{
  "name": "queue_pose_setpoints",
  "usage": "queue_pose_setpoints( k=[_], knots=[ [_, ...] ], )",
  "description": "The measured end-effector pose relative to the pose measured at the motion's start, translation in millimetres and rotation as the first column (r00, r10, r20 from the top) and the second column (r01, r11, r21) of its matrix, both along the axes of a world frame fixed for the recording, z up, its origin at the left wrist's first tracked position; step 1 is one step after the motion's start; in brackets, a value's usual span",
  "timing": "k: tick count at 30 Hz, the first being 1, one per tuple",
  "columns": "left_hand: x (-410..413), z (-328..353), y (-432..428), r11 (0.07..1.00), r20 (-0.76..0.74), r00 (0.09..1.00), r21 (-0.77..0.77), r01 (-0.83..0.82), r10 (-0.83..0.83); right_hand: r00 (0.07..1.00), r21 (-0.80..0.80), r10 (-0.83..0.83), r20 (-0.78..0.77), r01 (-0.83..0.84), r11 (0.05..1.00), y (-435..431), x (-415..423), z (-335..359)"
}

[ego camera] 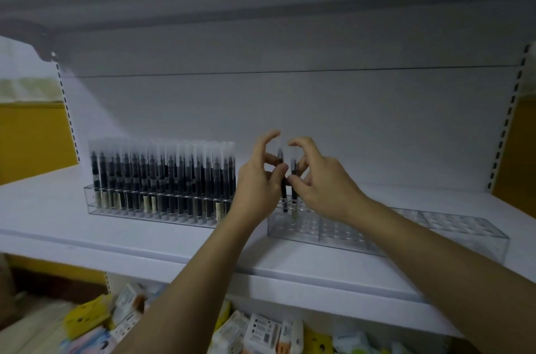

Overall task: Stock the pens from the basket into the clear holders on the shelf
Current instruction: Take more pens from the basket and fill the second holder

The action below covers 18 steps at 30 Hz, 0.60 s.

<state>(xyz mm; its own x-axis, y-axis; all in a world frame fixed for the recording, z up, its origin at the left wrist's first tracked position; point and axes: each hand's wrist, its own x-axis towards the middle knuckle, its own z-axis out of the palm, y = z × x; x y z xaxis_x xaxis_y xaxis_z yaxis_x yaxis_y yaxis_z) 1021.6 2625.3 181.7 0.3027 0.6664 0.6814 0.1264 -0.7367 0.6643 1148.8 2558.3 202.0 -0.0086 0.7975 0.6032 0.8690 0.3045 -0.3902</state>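
Two clear holders stand on the white shelf. The left holder is packed with several dark pens with frosted caps. The right holder is nearly bare. At its left end two pens stand upright in holes. My left hand pinches the left pen by its barrel. My right hand pinches the right pen, with the forefinger curled over its cap. The two pens are side by side, almost touching. The basket is out of view.
The shelf's white back wall and slotted uprights frame the space. Bare shelf lies in front of both holders. Below the shelf edge, a lower shelf holds several small packets and boxes in yellow, white and pink.
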Motion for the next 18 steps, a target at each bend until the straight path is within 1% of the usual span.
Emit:
queue_pose_setpoints(
  k=[5,6,9,12,16,18],
  knots=[
    [-1,-2,1,0.995,-0.135,0.991,0.096,0.006,0.007,0.999,-0.004,0.002,-0.055,-0.002,1.0,3,4,0],
    [-2,-4,0,0.995,-0.131,0.991,0.094,0.011,0.002,0.998,-0.008,0.015,-0.065,-0.015,1.0,4,5,-1],
    [-4,-12,1,0.998,-0.058,0.998,0.056,0.035,-0.032,0.996,-0.022,0.034,-0.085,-0.036,0.999,9,9,-1],
    [-4,-17,3,0.997,-0.032,0.999,0.073,0.026,-0.024,0.995,-0.028,0.054,-0.089,-0.057,0.998,11,12,-1],
    [-3,-22,2,0.994,-0.019,1.0,0.108,0.012,-0.01,0.998,-0.026,0.065,-0.016,-0.065,0.998,6,9,-3],
    [-3,-23,3,0.994,-0.019,1.0,0.109,0.001,0.001,0.999,-0.027,0.052,-0.018,-0.052,0.998,5,8,-2]
  ],
)
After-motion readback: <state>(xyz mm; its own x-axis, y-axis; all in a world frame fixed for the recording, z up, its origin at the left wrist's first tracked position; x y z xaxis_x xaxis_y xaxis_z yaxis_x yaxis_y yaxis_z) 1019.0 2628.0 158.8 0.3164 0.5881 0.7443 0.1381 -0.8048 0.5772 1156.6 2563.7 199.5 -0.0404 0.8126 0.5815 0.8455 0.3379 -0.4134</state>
